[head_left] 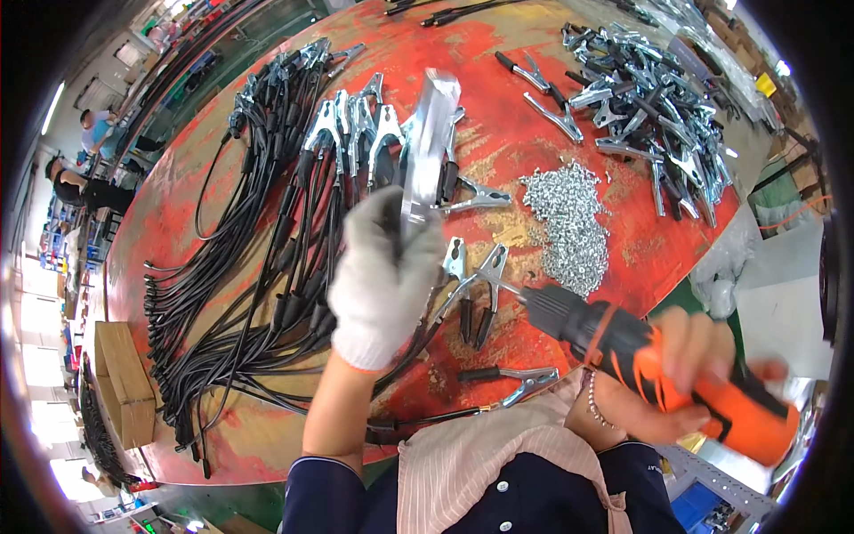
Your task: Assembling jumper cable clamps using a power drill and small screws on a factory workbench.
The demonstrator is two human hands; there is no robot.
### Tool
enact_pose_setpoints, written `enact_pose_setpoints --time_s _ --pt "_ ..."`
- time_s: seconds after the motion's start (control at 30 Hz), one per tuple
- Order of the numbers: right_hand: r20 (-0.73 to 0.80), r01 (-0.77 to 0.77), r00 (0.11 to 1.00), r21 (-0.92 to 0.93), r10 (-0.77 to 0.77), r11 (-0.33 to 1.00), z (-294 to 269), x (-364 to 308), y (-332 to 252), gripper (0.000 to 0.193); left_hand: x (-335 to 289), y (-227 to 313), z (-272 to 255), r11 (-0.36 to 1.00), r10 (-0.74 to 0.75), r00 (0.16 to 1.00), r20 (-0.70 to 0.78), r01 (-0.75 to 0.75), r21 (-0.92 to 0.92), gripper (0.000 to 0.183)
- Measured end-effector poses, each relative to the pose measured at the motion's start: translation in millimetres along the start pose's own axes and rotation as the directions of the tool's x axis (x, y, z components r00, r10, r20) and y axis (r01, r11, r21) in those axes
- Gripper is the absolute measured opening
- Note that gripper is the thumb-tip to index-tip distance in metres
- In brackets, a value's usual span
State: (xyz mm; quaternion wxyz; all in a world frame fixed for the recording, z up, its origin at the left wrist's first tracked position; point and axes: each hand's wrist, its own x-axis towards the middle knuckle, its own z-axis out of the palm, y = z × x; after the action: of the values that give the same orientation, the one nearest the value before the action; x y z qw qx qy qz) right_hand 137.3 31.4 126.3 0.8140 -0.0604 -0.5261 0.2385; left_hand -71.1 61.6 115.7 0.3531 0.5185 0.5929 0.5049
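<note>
My gloved left hand point(384, 283) grips a shiny metal clamp point(427, 142) above the worn red table point(498, 142); my bare right hand point(703, 374) clenches an orange-and-black electric screwdriver point(649, 365) just off the table's near edge.

Worktop point(534, 133): red, worn to yellowish patches. Left hand point(382, 280): white knit glove, closed on a shiny silver metal piece point(427, 142). Right hand point(703, 374): bare, wrapped round an orange and black power screwdriver point(658, 365); silver bead bracelet point(592, 400) at the wrist. Cables point(258, 267): black. Clamps point(356, 125) on the cables: silver. Screw pile point(565, 222): bright silver. Loose clamp heap point(658, 107): silver with black handles. Apron point(498, 463): pale pink pinstripe over navy. Carton point(124, 383): brown.
</note>
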Motion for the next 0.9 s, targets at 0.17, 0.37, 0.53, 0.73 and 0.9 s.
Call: enact_pose_setpoints --time_s 0.17,0.37,0.53,0.73,0.9 --pt "-0.152 -0.718 0.688 -0.006 0.709 0.696 25 -31 28 0.067 -17 41 -15 0.694 0.372 0.88 0.296 -0.475 0.541 0.047" --pt "-0.165 -0.83 0.506 0.175 0.847 0.53 27 -45 48 0.065 -24 18 -8 0.566 0.377 0.844 0.383 -0.537 0.626 0.055" --pt "-0.33 -0.759 0.486 0.3 0.81 0.578 17 -38 55 0.062 15 27 -13 0.518 0.612 0.776 0.152 -0.539 0.664 0.048" --pt "-0.38 -0.652 0.611 0.255 0.694 0.714 -13 -22 34 0.063 21 -20 -18 0.248 0.445 0.775 0.449 -0.589 0.769 0.02" --pt "-0.333 -0.628 0.702 0.129 0.63 0.767 -28 -24 27 0.061 -42 -78 -2 0.295 -0.006 0.828 0.561 -0.534 0.792 0.027"
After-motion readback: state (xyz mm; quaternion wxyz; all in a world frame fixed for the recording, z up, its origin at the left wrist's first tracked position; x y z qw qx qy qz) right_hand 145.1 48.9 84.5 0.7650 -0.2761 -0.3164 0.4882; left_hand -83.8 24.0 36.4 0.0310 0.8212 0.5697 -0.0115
